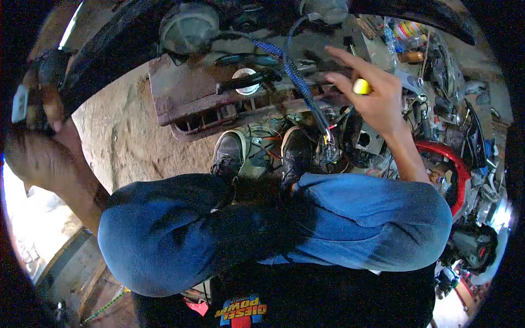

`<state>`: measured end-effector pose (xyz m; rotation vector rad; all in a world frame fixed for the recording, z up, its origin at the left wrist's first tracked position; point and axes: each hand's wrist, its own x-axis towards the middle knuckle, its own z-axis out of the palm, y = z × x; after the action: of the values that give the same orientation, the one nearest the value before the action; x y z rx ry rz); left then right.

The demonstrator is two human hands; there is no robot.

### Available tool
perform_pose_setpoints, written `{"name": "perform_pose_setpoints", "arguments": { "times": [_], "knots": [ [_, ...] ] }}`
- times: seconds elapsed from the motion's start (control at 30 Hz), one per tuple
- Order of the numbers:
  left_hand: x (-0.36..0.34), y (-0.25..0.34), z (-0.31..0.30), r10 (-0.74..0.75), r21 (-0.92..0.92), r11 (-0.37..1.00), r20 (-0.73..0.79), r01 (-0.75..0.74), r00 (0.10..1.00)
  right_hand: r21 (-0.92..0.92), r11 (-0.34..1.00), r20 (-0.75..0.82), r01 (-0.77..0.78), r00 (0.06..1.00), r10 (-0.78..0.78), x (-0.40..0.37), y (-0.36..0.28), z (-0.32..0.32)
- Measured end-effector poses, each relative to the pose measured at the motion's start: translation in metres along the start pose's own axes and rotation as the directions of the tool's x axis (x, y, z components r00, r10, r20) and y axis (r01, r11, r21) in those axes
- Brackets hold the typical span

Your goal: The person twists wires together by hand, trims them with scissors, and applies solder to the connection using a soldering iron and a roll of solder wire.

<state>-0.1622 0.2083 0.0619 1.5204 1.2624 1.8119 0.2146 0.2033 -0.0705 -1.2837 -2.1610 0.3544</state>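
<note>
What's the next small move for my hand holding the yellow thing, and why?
Probably lower the right hand toward the loose wires where the blue braided cable ends. It pinches the small yellow piece above them, fingers spread, and the piece touches no wire.

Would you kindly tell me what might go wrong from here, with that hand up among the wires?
The right hand pinches a small yellow piece above a tangle of loose wires; if dropped, it may vanish among them. The blue braided cable hangs beside that hand and might snag. The rusty metal frame close by could scrape skin.
</note>
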Motion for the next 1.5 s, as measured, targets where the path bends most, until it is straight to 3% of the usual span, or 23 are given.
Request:
{"name": "perform_pose_setpoints", "arguments": {
  "times": [0.03, 0.13, 0.2, 0.27, 0.37, 0.5, 0.6, 0.7, 0.77, 0.83, 0.9, 0.97, 1.1, 1.13, 1.17, 1.23, 1.27, 1.37, 1.4, 1.5],
  "knots": [
    [0.000, 0.002, 0.002, -0.011, 0.032, 0.999, -0.003, 0.011, 1.000, -0.035, 0.999, 0.039, 0.033, 0.999, -0.032, 0.004, -0.004, 0.003],
    [-0.007, 0.024, 0.023, -0.152, -0.027, 0.988, -0.197, 0.149, 0.969, -0.114, 0.983, 0.151, 0.146, 0.980, -0.128, 0.023, -0.010, 0.008],
    [-0.015, 0.033, 0.026, -0.205, -0.070, 0.979, -0.260, 0.193, 0.944, -0.199, 0.969, 0.250, 0.148, 0.964, -0.096, 0.027, -0.005, 0.017],
    [-0.022, 0.021, -0.005, -0.166, -0.053, 0.986, -0.212, 0.158, 0.963, -0.225, 0.968, 0.298, 0.107, 0.954, -0.036, 0.030, -0.008, 0.020],
    [-0.026, -0.001, -0.054, -0.091, -0.029, 0.996, -0.144, 0.088, 0.985, -0.115, 0.983, 0.205, 0.144, 0.972, -0.119, 0.023, 0.006, 0.020],
    [-0.008, 0.002, -0.034, -0.077, -0.005, 0.997, 0.026, 0.077, 0.997, -0.110, 0.986, 0.091, 0.126, 0.989, -0.116, 0.013, 0.021, 0.002],
    [-0.014, 0.002, -0.027, -0.013, -0.036, 0.999, -0.110, 0.009, 0.994, -0.164, 0.986, 0.051, 0.042, 0.998, -0.034, 0.007, 0.034, -0.009],
    [-0.014, -0.015, -0.046, 0.200, 0.366, 0.908, 0.057, -0.206, 0.978, -0.220, 0.974, 0.022, -0.055, 0.998, 0.061, 0.000, 0.048, -0.014],
    [-0.018, -0.007, -0.042, 0.113, 0.246, 0.966, -0.141, -0.075, 0.984, -0.214, 0.976, -0.036, -0.044, 0.999, 0.037, 0.000, 0.055, -0.013],
    [-0.019, -0.005, -0.041, 0.089, 0.200, 0.978, -0.141, -0.060, 0.986, -0.185, 0.980, -0.021, -0.066, 0.998, 0.064, 0.002, 0.051, -0.015],
    [-0.018, -0.012, -0.048, 0.139, 0.242, 0.959, 0.052, -0.148, 0.989, -0.180, 0.981, -0.011, -0.079, 0.997, 0.079, 0.003, 0.048, -0.013],
    [-0.026, 0.002, -0.024, 0.077, 0.070, 0.996, -0.277, -0.060, 0.958, -0.200, 0.976, -0.004, -0.081, 0.997, 0.082, 0.001, 0.051, -0.011],
    [-0.039, 0.004, -0.016, 0.098, 0.153, 0.987, -0.336, -0.048, 0.937, -0.112, 0.964, -0.075, -0.241, 0.970, 0.233, 0.001, 0.042, -0.021],
    [-0.041, 0.003, -0.020, 0.099, 0.105, 0.992, -0.295, -0.071, 0.950, -0.057, 0.924, -0.022, -0.378, 0.926, 0.378, 0.005, 0.031, -0.029],
    [-0.043, 0.002, -0.021, 0.100, 0.052, 0.995, -0.252, -0.090, 0.962, 0.015, 0.932, -0.036, -0.363, 0.931, 0.363, 0.004, 0.031, -0.030],
    [-0.046, 0.003, -0.010, 0.161, 0.240, 0.966, -0.281, -0.093, 0.946, 0.149, 0.932, -0.073, -0.330, 0.936, 0.344, -0.001, 0.035, -0.035],
    [-0.047, 0.004, -0.005, 0.192, 0.327, 0.941, -0.288, -0.092, 0.938, -0.002, 0.976, -0.121, -0.217, 0.969, 0.215, -0.006, 0.051, -0.032],
    [-0.044, 0.007, -0.010, 0.053, 0.092, 0.996, -0.346, -0.023, 0.937, -0.146, 0.986, -0.075, -0.074, 0.995, 0.064, -0.008, 0.070, -0.029],
    [-0.043, 0.013, -0.002, 0.008, 0.125, 0.991, -0.417, 0.049, 0.909, -0.174, 0.985, -0.092, 0.013, 0.995, -0.030, -0.002, 0.060, -0.029],
    [-0.048, 0.012, 0.000, 0.048, 0.180, 0.983, -0.399, 0.027, 0.916, -0.116, 0.991, 0.019, 0.067, 0.998, -0.065, 0.009, 0.058, -0.023]
  ]
}}
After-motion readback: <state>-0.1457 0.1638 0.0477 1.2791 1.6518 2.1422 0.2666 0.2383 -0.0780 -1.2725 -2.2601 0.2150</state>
